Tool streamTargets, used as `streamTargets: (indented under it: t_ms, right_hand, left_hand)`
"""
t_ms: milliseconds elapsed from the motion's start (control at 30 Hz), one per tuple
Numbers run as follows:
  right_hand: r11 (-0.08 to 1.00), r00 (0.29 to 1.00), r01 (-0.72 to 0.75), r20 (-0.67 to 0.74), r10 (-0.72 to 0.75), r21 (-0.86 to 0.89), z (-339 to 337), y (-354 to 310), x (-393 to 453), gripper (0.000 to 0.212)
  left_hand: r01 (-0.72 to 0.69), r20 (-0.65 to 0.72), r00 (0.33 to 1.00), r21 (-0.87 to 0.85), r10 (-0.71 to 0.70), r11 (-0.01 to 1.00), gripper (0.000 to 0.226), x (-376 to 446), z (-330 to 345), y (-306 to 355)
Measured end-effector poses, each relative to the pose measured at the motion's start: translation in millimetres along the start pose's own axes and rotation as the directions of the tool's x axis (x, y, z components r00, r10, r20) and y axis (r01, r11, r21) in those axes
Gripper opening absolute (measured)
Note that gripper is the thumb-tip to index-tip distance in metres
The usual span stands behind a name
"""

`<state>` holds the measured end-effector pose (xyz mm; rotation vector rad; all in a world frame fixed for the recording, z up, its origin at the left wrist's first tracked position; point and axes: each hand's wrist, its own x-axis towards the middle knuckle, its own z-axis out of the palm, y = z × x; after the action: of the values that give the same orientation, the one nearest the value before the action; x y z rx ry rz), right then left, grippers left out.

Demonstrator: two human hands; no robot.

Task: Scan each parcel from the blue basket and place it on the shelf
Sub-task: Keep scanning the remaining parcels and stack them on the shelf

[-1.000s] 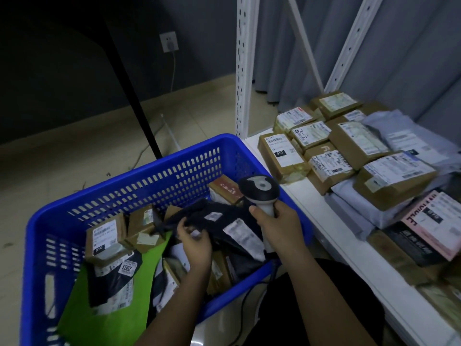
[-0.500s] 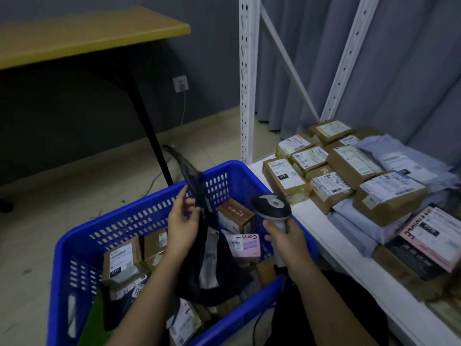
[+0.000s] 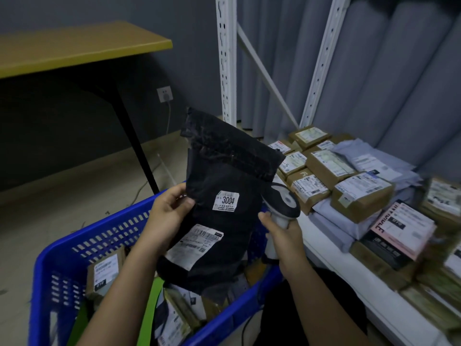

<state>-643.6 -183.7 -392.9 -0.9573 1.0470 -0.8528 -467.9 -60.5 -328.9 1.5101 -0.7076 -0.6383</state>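
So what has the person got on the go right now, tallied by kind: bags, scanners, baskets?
Black mailer bag: 1, held up by the left hand
Barcode scanner: 1, gripped by the right hand
Blue basket: 1, below both, with more parcels inside
Total: 3

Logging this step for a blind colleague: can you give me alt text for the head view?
The left hand holds a black plastic mailer bag upright over the blue plastic basket of parcels, its labels facing the camera, while the right hand grips a grey handheld barcode scanner beside it. Brown cardboard parcels fill the white shelf at right.
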Motion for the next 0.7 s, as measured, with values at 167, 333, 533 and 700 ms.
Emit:
streamTargets:
  t_ms: [167, 333, 533, 700]
  right_hand:
    - [0.999, 0.997, -0.019, 0.069, 0.021, -0.028, -0.5, 3.3, 0.4, 0.036]
    - [0.999, 0.998, -0.029, 0.051, 0.03, -0.02, -1.0, 5.5, 1.6, 0.042]
    - [0.997, 0.991, -0.082, 0.102, 0.081, 0.002, -1.9, 10.9, 6.6, 0.044]
    - [0.998, 0.994, -0.064, 0.087, 0.065, -0.02, 0.6, 11.6, 7.3, 0.043]
  left_hand:
    - [0.065, 0.055, 0.997, -0.136, -0.058, 0.989, 0.036, -0.5, 1.8, -1.3]
    - [0.081, 0.048, 0.996, -0.234, -0.072, 0.969, 0.039, 1.2, 3.3, -6.6]
    - [0.122, 0.124, 0.989, -0.367, -0.082, 0.922, 0.044, 3.7, -1.2, -6.9]
    - [0.159, 0.126, 0.985, -0.413, -0.117, 0.897, 0.043, 3.3, -1.9, -9.8]
